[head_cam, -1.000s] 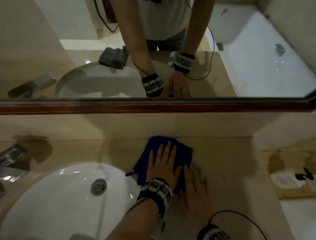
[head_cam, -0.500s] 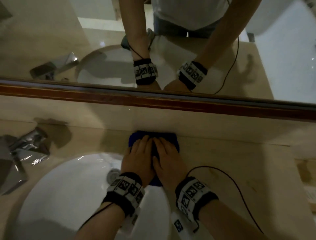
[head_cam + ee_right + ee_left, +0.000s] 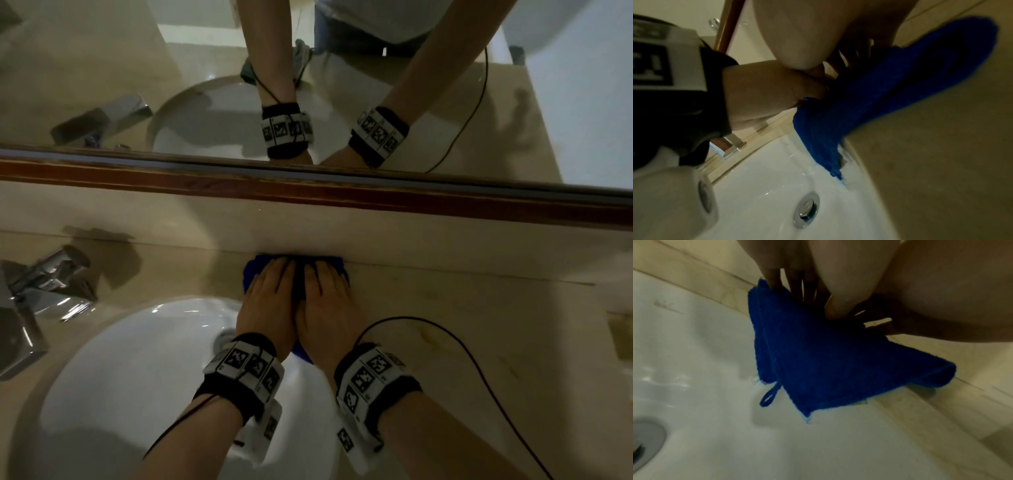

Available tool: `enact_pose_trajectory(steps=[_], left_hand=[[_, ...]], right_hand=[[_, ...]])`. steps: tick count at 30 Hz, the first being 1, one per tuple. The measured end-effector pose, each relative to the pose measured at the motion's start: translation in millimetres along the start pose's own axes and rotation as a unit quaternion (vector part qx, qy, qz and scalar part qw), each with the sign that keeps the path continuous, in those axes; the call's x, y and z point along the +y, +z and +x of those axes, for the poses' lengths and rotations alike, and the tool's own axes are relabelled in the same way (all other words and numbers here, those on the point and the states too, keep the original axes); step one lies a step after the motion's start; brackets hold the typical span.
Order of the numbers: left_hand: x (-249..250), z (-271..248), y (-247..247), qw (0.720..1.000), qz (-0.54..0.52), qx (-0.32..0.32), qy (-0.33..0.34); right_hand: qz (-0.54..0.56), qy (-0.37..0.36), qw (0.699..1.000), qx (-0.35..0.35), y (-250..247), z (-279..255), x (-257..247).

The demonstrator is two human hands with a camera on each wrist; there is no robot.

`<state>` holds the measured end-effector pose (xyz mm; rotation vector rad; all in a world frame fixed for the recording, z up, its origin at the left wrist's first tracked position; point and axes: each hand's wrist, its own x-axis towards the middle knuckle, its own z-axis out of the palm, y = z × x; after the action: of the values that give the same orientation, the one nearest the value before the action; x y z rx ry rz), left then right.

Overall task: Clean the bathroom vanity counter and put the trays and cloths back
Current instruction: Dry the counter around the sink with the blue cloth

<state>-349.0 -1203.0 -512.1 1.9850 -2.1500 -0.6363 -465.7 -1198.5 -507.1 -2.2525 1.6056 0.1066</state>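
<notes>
A folded blue cloth (image 3: 250, 275) lies on the beige vanity counter (image 3: 479, 342), pushed against the back wall just right of the sink. My left hand (image 3: 270, 298) and right hand (image 3: 329, 301) lie side by side on top of it, fingers straight and pressing down. In the left wrist view the blue cloth (image 3: 818, 361) hangs partly over the basin rim, its small loop dangling, with my fingers (image 3: 774, 277) on its far end. The right wrist view shows the cloth (image 3: 890, 91) under both hands.
The white sink (image 3: 137, 359) with its drain (image 3: 806, 209) sits to the left, a chrome faucet (image 3: 51, 277) at far left. The wood-framed mirror (image 3: 308, 192) runs above the backsplash. A tray edge (image 3: 621, 337) shows at far right. A black cable (image 3: 462, 346) trails over the counter.
The cloth has slid left and back against the wall. My right hand has moved off the counter onto the cloth beside the left. Since half a second ago, almost nothing differs.
</notes>
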Motion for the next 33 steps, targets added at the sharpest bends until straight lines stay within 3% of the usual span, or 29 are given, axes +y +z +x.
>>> enact_pose_trajectory(steps=[9, 14, 19, 28, 33], left_hand=[[36.8, 4.6, 4.1, 0.999, 0.030, -0.014, -0.024], [80.8, 5.6, 19.0, 0.998, 0.052, -0.020, -0.005], [139.9, 7.0, 44.0, 0.998, 0.048, -0.023, 0.030], [278.9, 15.7, 113.1, 0.993, 0.040, -0.050, 0.097], [353.2, 18.0, 148.5, 0.991, 0.062, -0.032, 0.113]], right_hand=[[0.125, 0.081, 0.984, 0.103, -17.3, -14.2, 23.2], [0.116, 0.096, 0.985, 0.089, -25.5, -37.2, 66.1], [0.098, 0.125, 0.987, 0.033, -37.7, -67.5, 125.7], [0.106, 0.201, 0.971, 0.078, -48.8, -131.0, 261.6], [0.103, 0.222, 0.966, 0.087, -55.6, -159.6, 331.2]])
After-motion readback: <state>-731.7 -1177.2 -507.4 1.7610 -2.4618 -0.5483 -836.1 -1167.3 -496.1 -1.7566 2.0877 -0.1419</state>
